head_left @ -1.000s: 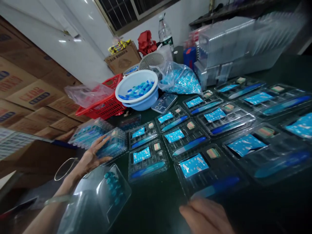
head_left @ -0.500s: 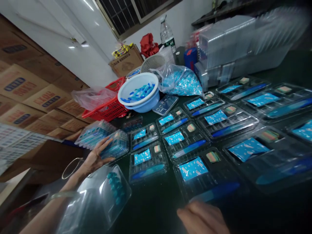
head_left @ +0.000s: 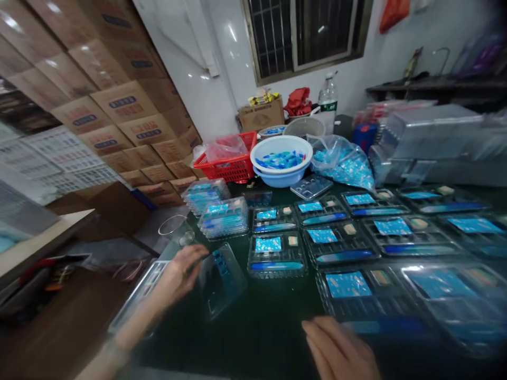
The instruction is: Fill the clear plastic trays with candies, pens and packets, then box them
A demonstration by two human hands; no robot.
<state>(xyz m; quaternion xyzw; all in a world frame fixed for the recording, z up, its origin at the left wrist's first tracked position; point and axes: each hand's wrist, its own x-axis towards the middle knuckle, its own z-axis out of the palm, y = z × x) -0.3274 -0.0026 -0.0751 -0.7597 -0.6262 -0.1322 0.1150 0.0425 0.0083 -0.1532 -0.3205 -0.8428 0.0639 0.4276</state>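
Note:
My left hand (head_left: 182, 272) is at the left beside a clear plastic cover (head_left: 222, 287) with a row of teal shapes. Its fingers are half curled, with a gap to the thumb. Whether the fingertips touch the cover's edge is hard to see. Behind it stand two stacks of filled clear trays (head_left: 224, 219). My right hand (head_left: 343, 348), slightly blurred, is low at the front with fingers extended and nothing visible in them. The nearest tray (head_left: 348, 285) holds a blue patterned packet, a striped block and a long blue piece.
Rows of similar filled trays (head_left: 277, 256) cover the table's middle and right. Behind them are a pale blue basin (head_left: 281, 174) of blue pieces, a red basket (head_left: 229, 171), a bag of blue packets (head_left: 344, 163) and stacked clear plastic trays (head_left: 435, 129). Cartons (head_left: 130, 108) rise at left.
My left hand has come off the tray stack and back toward me, beside the clear cover. My right hand stays low at the front. The whole view has shifted, showing more on the left.

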